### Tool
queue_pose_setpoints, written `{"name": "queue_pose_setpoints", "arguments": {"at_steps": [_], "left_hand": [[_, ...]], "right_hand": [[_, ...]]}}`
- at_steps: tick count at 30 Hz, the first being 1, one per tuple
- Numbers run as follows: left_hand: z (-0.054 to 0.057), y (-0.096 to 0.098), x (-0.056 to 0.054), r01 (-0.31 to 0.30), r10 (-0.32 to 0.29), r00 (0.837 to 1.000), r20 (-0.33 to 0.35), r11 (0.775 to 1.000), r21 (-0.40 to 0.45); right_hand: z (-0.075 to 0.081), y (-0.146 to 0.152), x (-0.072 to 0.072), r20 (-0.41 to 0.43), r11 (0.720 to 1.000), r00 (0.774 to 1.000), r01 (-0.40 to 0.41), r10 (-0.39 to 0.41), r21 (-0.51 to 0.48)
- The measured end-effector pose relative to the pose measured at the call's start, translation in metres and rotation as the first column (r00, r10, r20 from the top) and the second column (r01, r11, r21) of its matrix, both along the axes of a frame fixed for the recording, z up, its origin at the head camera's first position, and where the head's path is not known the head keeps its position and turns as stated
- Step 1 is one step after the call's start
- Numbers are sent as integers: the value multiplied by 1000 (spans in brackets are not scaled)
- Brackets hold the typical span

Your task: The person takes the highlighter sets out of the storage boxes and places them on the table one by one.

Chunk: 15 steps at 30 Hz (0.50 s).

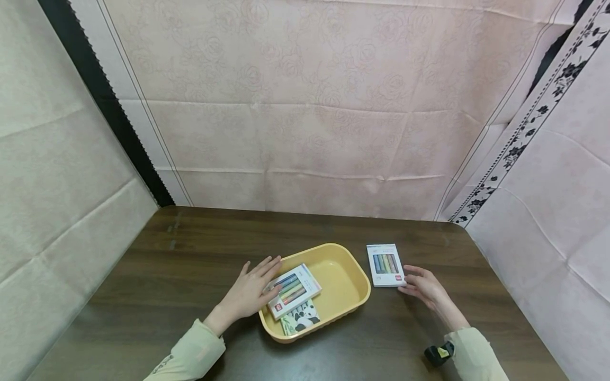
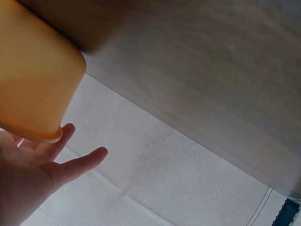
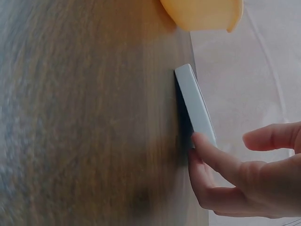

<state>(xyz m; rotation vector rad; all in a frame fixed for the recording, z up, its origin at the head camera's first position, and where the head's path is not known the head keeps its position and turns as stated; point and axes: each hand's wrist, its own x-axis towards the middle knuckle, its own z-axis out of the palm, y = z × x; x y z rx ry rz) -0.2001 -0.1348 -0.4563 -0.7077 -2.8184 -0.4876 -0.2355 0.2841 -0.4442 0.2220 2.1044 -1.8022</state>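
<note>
Yellow plastic makes the tray, which sits on the dark wood bench with its long axis slanting from near left to far right. Two things lie in its left part: a panda card at the bottom and, partly over it, a second box, white with a print of coloured sticks. That second box slants the same way as the tray, its red mark at the near-left end.

To the right, just beside the tray, is the box, on the bench at least along its left side. Its printed face is up, its long axis runs away from the person, and its red mark lies towards the near-right corner.

Only the head view shows these prints and the tray's inside. The right wrist view adds the box's thin side edge, with a dark wedge beneath it: the right side looks raised from the bench. There the right hand appears to pinch the near-right corner, one finger standing clear, though blur makes the exact grip hard to read.

The left hand lies over the tray's left rim, fingers spread wide, thumb over the second box. The left wrist view shows instead the tray's outer wall and the underside of its rim, near the spread fingers.
</note>
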Motion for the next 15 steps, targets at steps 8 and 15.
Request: {"name": "queue_pose_setpoints", "arguments": {"at_steps": [8,15], "left_hand": [[0,-1,0,5,-5,1000,-10,1000,2],[-1,-1,0,7,-7,1000,-11,1000,3]], "right_hand": [[0,2,-1,-2,1000,1000,-22,22,0],[4,4,1,3,998,999,-50,50,39]]}}
